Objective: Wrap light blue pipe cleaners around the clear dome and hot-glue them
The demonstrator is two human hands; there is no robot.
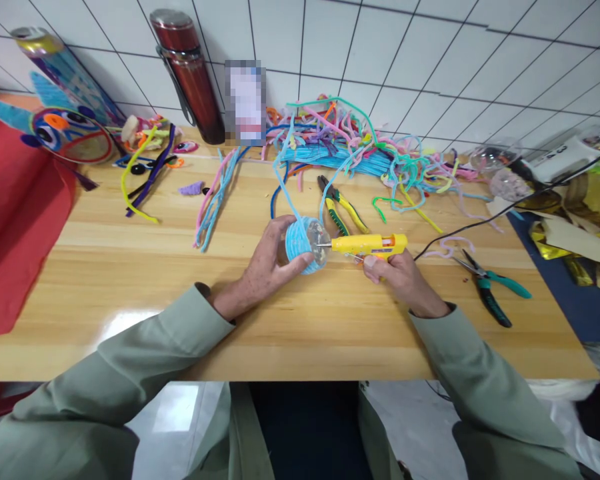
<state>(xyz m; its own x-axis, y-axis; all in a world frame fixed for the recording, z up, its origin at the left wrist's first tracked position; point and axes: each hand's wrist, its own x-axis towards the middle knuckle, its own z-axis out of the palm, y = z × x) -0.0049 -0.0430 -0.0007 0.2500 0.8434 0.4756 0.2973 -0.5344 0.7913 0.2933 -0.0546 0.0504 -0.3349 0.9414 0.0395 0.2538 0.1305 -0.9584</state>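
Observation:
My left hand [267, 263] grips a clear cup-like piece wrapped in light blue pipe cleaner [298, 245], its round end turned to the right. Loose lengths of the blue pipe cleaner rise from the wrapping toward the back. A yellow hot glue gun [367, 244] is in my right hand [395, 272], fingers closed round its handle. Its metal nozzle points left and reaches the clear end of the wrapped piece; whether it touches is too small to tell. Yellow-and-green pliers [341, 205] lie just behind the gun.
A tangle of coloured pipe cleaners [340, 157] runs along the tiled wall. Teal-handled pliers [495, 290] lie at right, near the gun's black cord [505, 208]. A dark red thermos [193, 80] stands at the back left, beside a decorated mask-like craft [70, 137] and red sheet [20, 220].

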